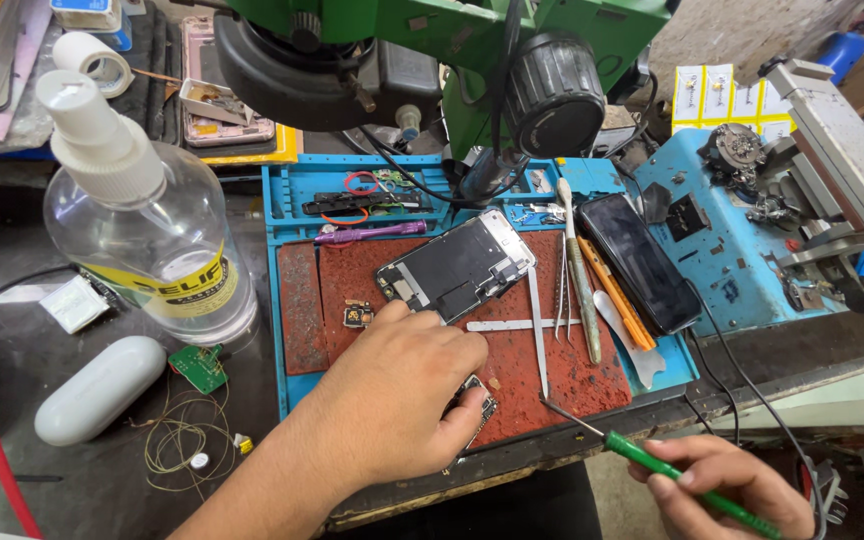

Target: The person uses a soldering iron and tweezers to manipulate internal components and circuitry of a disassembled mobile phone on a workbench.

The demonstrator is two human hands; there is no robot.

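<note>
Circuit board [476, 398], small and dark, lies on the red mat [552, 370] at about six o'clock, pinned under my left hand [402, 385], whose fingers press closed on its edge. My right hand [727, 485] grips a green-handled soldering iron [667, 468], tip aimed at ten o'clock toward the board. I judge the work at the soldering step; next calls for steady tip contact. At twelve o'clock lies an opened phone [457, 265]; the cluttered tabletop [102, 470] carries a spray bottle [142, 215] at nine o'clock.
</note>
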